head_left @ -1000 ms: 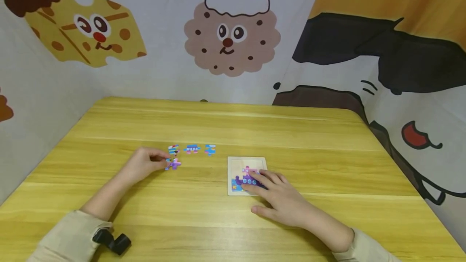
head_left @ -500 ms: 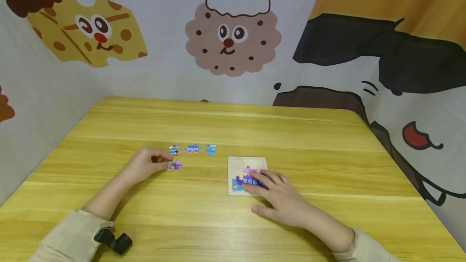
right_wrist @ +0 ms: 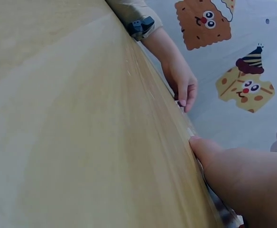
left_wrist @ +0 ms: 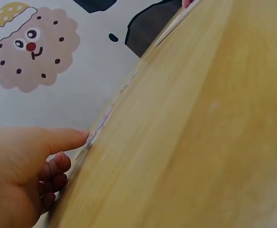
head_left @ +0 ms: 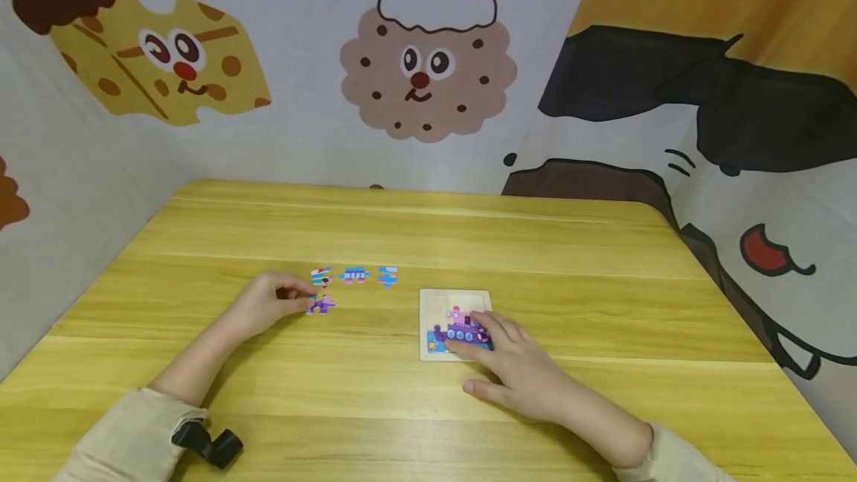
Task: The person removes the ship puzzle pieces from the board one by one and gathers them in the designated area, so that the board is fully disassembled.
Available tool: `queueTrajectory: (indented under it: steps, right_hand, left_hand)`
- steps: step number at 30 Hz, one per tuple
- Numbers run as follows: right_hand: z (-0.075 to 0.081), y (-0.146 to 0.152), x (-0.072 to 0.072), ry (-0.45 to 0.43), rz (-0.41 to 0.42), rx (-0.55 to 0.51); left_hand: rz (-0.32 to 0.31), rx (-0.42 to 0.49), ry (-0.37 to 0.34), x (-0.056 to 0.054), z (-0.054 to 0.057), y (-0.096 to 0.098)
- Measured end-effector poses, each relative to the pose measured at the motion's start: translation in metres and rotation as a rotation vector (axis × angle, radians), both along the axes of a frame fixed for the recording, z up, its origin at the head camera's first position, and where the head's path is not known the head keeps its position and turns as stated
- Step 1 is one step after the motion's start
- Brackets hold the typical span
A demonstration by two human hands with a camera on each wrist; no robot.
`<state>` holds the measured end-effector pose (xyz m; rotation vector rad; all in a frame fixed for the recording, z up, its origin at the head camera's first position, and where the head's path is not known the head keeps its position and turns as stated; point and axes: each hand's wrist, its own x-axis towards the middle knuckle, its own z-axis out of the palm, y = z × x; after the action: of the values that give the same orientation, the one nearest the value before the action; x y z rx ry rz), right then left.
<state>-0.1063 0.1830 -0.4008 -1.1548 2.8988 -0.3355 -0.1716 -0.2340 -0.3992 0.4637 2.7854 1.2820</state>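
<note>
In the head view my left hand (head_left: 266, 306) pinches a purple and blue puzzle piece (head_left: 323, 305) at its left edge, between thumb and fingertips, low over the table. Its thumb reaches forward in the left wrist view, the other fingers bent below. My right hand (head_left: 521, 363) rests with loosely extended fingers over the lower right of a square wooden puzzle board (head_left: 431, 296). A pink and purple ship picture (head_left: 462, 327) fills the lower part of that board, its right side partly under my fingers. The board's upper part shows bare wood.
Behind the left hand's piece lie three loose puzzle pieces: a striped one (head_left: 321, 275), a blue and purple one (head_left: 353, 274) and a blue and white one (head_left: 387, 275). A cartoon-printed curtain (head_left: 288, 147) hangs behind the wooden table (head_left: 375, 400). The left sleeve carries a black device (head_left: 209, 446).
Fingers of the right hand have drawn back, uncovering more of the ship picture. The left hand's piece has shifted very slightly to the right since the first frame.
</note>
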Motion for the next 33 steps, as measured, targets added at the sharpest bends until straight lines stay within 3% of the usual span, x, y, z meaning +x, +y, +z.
queueTrajectory:
  steps: [8, 16, 21, 28, 33]
  right_hand:
    - [0.001, -0.001, 0.002, -0.02, -0.032, 0.012]
    - [0.002, -0.001, 0.003, 0.001, -0.029, 0.031]
    - [0.003, -0.001, 0.003, 0.006, -0.027, 0.04]
    - [0.003, -0.001, 0.003, 0.017, -0.023, 0.045]
    - [0.002, -0.001, 0.002, 0.018, -0.018, 0.045]
  left_hand:
    - [0.037, 0.066, 0.011, 0.001, 0.002, 0.0]
    - [0.088, 0.102, 0.133, 0.003, 0.011, 0.016]
    - [0.026, 0.121, 0.212, 0.007, 0.015, 0.036]
    - [-0.058, 0.165, 0.186, 0.009, 0.011, 0.068]
    - [-0.121, 0.171, 0.207, 0.007, 0.008, 0.088]
